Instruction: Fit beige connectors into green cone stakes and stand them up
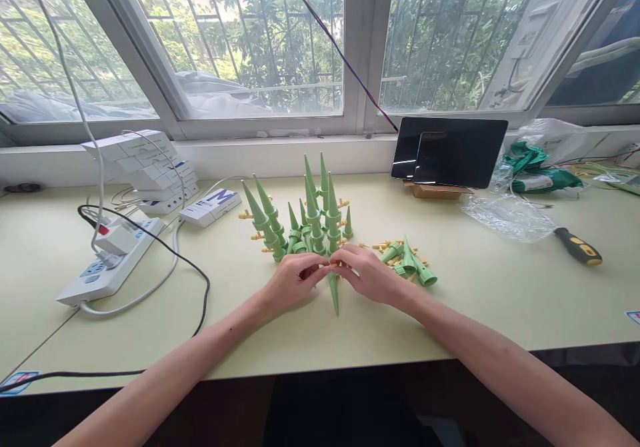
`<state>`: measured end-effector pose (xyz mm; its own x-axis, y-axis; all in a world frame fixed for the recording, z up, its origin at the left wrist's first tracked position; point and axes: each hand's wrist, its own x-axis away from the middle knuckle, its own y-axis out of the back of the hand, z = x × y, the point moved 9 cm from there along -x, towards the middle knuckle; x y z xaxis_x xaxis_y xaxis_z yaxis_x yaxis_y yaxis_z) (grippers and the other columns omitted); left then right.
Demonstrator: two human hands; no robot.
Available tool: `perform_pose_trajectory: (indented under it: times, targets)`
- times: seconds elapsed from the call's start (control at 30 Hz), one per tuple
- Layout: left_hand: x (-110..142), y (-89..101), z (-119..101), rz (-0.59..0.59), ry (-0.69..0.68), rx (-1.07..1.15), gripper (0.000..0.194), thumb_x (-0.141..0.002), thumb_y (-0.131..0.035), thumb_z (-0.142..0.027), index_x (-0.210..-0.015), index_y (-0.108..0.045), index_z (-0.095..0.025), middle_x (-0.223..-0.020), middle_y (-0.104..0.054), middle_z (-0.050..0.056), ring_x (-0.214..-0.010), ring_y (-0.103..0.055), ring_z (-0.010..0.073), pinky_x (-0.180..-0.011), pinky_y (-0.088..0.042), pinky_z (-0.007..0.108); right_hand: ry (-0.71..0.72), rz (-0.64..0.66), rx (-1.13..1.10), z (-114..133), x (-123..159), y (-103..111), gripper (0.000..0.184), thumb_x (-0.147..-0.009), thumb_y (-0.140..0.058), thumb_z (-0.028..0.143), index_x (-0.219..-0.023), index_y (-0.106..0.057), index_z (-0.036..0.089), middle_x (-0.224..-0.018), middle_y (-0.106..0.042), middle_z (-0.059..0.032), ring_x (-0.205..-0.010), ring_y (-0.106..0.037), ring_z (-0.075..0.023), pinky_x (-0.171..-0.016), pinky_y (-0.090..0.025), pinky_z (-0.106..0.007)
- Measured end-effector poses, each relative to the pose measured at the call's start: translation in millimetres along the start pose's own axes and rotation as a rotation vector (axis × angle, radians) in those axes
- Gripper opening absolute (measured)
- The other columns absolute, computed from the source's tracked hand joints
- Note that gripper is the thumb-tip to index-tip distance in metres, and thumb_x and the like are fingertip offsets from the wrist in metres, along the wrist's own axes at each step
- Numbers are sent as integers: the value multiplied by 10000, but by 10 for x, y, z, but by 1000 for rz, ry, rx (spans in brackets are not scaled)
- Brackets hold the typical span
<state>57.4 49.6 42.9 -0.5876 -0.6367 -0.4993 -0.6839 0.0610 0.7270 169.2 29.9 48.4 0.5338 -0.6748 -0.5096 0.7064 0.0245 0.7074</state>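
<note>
Between my two hands is a green plastic watering spike (335, 295), its point toward me and its wide end hidden by fingers. My left hand (299, 276) is closed on it from the left, thumb and fingers pinched. From the right, my right hand (365, 270) also pinches it, near a small yellow piece (335, 268) at the fingertips. Just beyond stand several upright green spikes (313, 214), some stacked, with yellow valves (257, 236) sticking out sideways. To the right lies a pile of loose green cones (409, 260) and small yellow parts (385, 245).
A white power strip (107, 257) with cables, a small white box (211, 208) and stacked white boxes (150, 167) are on the left. Two black screens (453, 150) stand at the back right. Clear plastic wrap (510, 217) and a screwdriver (577, 246) lie farther right.
</note>
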Motion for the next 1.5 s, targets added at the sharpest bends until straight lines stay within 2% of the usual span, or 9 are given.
perform_pose_trajectory:
  times: [0.2, 0.37, 0.63, 0.93, 1.13, 1.27, 1.5]
  targets:
    - [-5, 15, -39, -13, -44, 17, 207, -956, -523, -243, -830, -665, -159, -606, -546, -14, -523, -415, 92, -503, -343, 225, 1, -26, -62, 5, -1, 32, 60, -961, -521, 164, -971, -577, 182, -901, -605, -49, -788, -565, -162, -724, -464, -281]
    - [-5, 19, -26, -13, -28, 26, 191, -959, -518, -246, -877, -668, -161, -668, -627, 5, -540, -475, 98, -522, -379, 225, 1, -56, -94, -1, -2, 62, 81, -957, -522, 159, -990, -589, 191, -921, -597, -47, -794, -561, -155, -728, -467, -275]
    - [-16, -2, -24, 28, 14, 27, 187, -961, -506, -232, -904, -673, -168, -739, -671, 14, -590, -531, 104, -568, -421, 227, -13, -84, -105, -20, -2, 73, 97, -981, -486, 190, -968, -582, 200, -885, -588, -36, -747, -536, -144, -708, -454, -266]
    - [-14, -18, -4, 39, 28, 11, 179, -961, -511, -228, -884, -661, -169, -717, -635, 7, -602, -521, 103, -578, -410, 226, -30, -70, -95, -33, 3, 50, 110, -983, -471, 194, -940, -572, 201, -850, -618, -35, -731, -548, -149, -688, -450, -266]
    - [-11, 6, 5, 23, 27, -37, 170, -943, -545, -268, -848, -643, -166, -711, -532, -4, -527, -407, 81, -517, -366, 220, -14, -114, -98, -24, 17, 104, 69, -948, -505, 168, -923, -565, 193, -802, -580, -17, -685, -512, -128, -651, -442, -251]
    - [16, -11, -19, 11, -11, -105, 157, -928, -577, -303, -958, -664, -177, -842, -569, 23, -509, -386, 64, -514, -382, 221, -19, -180, -92, -22, 15, 199, 66, -926, -511, 174, -891, -564, 193, -767, -561, -14, -660, -502, -128, -635, -451, -256]
    - [31, -83, 0, 79, 38, -239, 284, -954, -534, -362, -1159, -643, -200, -1022, -595, 66, -538, -497, 80, -585, -456, 268, -59, -230, -72, -49, 20, 245, 56, -900, -521, 177, -875, -567, 199, -746, -556, -12, -621, -487, -125, -615, -451, -262]
